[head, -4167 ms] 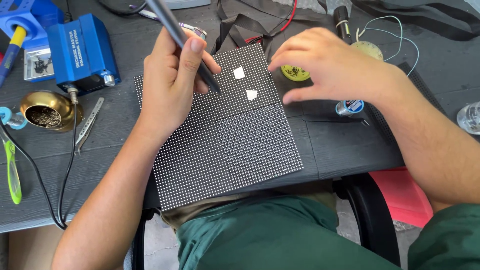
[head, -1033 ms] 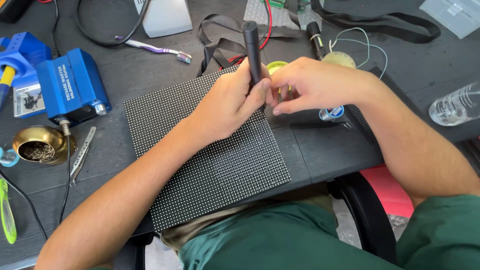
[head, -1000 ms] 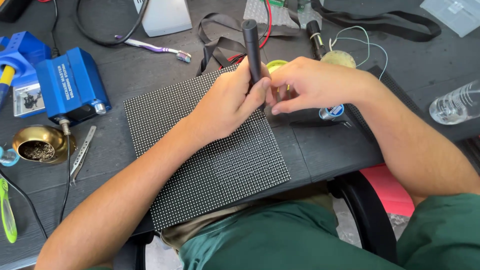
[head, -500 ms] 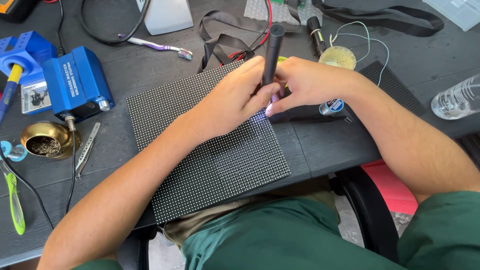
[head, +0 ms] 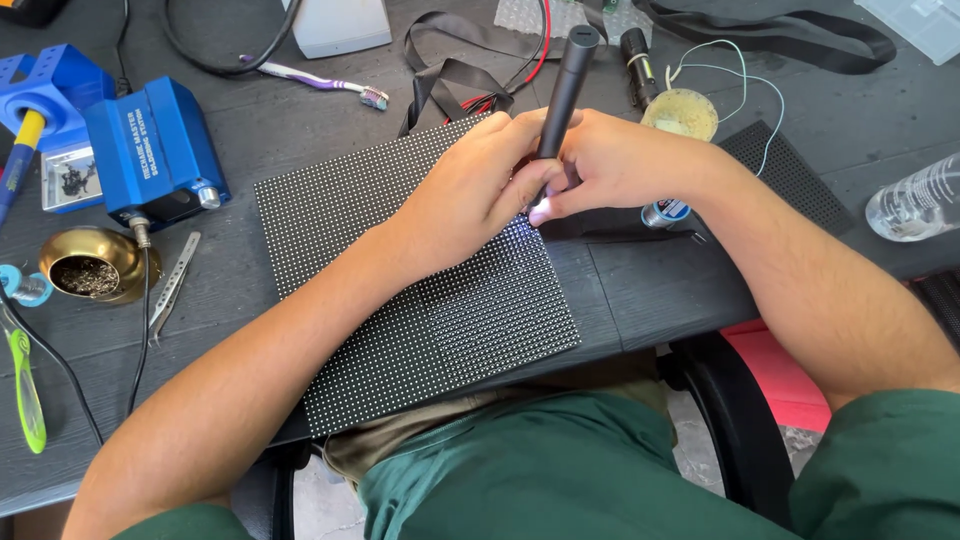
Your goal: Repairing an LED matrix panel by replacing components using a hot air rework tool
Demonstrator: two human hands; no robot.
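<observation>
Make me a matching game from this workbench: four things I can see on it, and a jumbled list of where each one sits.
Things:
1. black pen-shaped tool
2. toothbrush
3. brass bowl
4. clear plastic bottle

Places:
A. at the right edge of the table
B. held upright between both hands, tip on the dotted panel
C. near the left edge, in front of the blue box
D. lying at the far side of the table, beyond the panel

Pairs: 1-B, 2-D, 3-C, 4-A
</observation>
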